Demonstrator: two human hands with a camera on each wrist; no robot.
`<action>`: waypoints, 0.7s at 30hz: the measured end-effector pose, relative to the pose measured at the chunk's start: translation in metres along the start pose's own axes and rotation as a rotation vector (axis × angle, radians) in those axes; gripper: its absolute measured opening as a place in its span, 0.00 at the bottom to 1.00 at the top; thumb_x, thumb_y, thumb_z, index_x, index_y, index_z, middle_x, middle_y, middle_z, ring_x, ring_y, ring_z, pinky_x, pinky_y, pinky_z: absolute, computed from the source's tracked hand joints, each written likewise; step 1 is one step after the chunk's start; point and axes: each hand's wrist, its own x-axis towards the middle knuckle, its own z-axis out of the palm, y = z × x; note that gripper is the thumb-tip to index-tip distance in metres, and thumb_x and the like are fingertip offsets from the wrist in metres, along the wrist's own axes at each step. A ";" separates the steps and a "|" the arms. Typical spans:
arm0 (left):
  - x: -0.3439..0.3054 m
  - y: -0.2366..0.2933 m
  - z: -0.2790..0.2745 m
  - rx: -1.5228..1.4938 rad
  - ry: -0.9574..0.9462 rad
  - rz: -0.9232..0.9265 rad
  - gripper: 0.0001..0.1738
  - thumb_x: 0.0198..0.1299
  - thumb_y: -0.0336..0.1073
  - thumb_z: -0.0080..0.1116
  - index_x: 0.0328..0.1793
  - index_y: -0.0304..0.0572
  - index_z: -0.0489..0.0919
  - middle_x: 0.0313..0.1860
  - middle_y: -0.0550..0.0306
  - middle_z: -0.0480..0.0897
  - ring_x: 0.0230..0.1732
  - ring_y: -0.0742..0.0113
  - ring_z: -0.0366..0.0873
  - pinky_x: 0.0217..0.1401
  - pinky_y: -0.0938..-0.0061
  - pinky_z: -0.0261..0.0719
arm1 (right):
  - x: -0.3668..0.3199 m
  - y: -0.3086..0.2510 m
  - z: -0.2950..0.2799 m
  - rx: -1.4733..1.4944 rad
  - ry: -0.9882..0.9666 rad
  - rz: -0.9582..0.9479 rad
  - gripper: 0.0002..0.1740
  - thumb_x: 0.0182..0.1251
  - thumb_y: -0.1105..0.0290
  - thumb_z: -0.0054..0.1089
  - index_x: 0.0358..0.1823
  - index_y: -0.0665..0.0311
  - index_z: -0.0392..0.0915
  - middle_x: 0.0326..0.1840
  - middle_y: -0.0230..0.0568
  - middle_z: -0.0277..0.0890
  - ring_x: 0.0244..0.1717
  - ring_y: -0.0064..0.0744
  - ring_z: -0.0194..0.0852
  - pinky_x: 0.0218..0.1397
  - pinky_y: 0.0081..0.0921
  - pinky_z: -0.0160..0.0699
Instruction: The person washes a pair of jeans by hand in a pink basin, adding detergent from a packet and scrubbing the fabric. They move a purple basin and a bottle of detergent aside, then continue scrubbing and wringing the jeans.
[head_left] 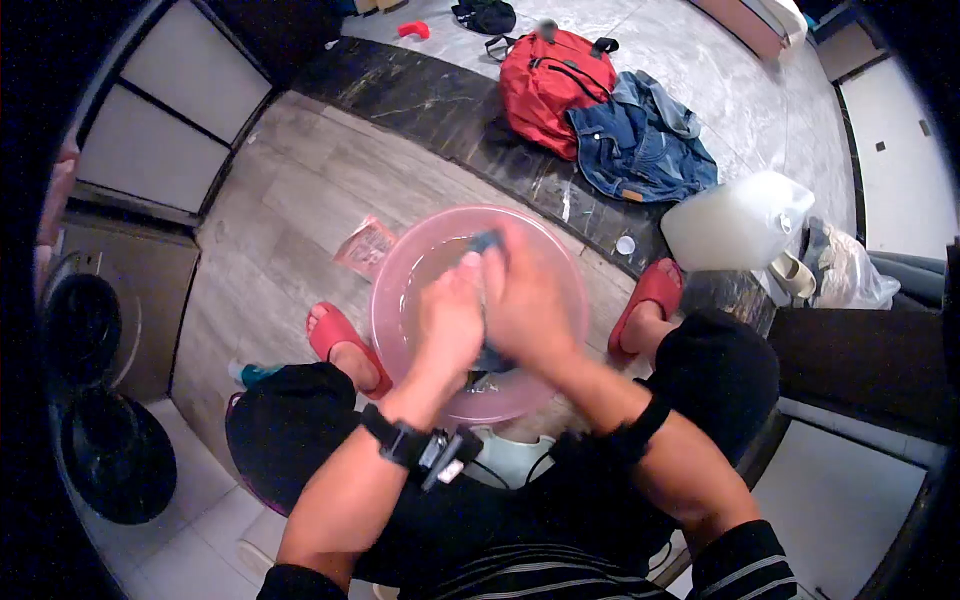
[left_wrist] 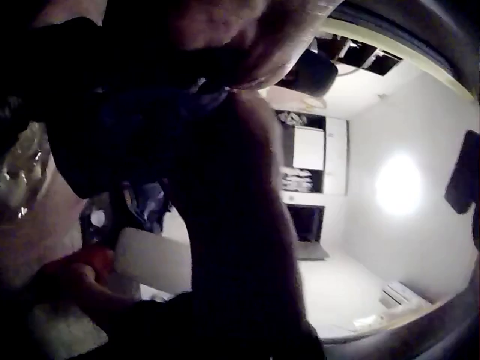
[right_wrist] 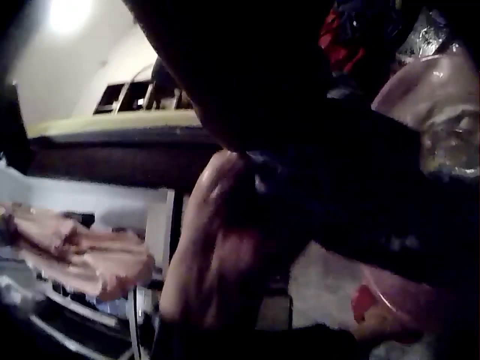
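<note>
A pink basin [head_left: 391,325] with water in it stands on the floor between the person's feet. Over it, the left hand [head_left: 450,318] and the right hand [head_left: 532,305], blurred by motion, are pressed close together. Both grip a wet dark blue cloth [head_left: 492,360]; a bit of it shows above the fingers and more hangs below them toward the water. In the right wrist view the bunched cloth [right_wrist: 360,187] spreads out dark beside the wet left hand [right_wrist: 221,247]. The left wrist view is mostly in shadow, with the cloth [left_wrist: 120,142] hanging there.
Red slippers [head_left: 655,300] are on both feet, either side of the basin. A pink packet [head_left: 367,247] lies left of the basin. Beyond are a red backpack [head_left: 550,85], denim clothing [head_left: 645,140] and a white jug [head_left: 738,222]. A small white cap [head_left: 625,245] lies near the jug.
</note>
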 end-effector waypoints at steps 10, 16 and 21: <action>-0.007 0.021 -0.009 0.018 -0.115 -0.041 0.28 0.70 0.51 0.41 0.38 0.29 0.79 0.27 0.50 0.80 0.31 0.68 0.73 0.36 0.66 0.71 | 0.010 0.008 0.002 0.140 0.118 -0.007 0.16 0.68 0.65 0.46 0.55 0.58 0.68 0.34 0.66 0.76 0.37 0.66 0.76 0.40 0.57 0.72; 0.000 0.007 0.002 -0.207 -0.022 -0.105 0.27 0.70 0.50 0.40 0.43 0.29 0.78 0.28 0.50 0.80 0.28 0.63 0.73 0.35 0.64 0.71 | 0.001 -0.001 0.003 0.124 0.030 0.009 0.15 0.68 0.64 0.46 0.54 0.57 0.67 0.32 0.63 0.76 0.35 0.66 0.76 0.38 0.57 0.71; 0.025 0.000 -0.016 0.131 -0.073 -0.035 0.28 0.70 0.50 0.42 0.36 0.28 0.78 0.27 0.36 0.78 0.29 0.51 0.77 0.34 0.58 0.71 | -0.025 -0.011 0.010 0.210 0.055 -0.137 0.14 0.69 0.64 0.46 0.53 0.57 0.68 0.35 0.63 0.77 0.35 0.66 0.76 0.37 0.56 0.73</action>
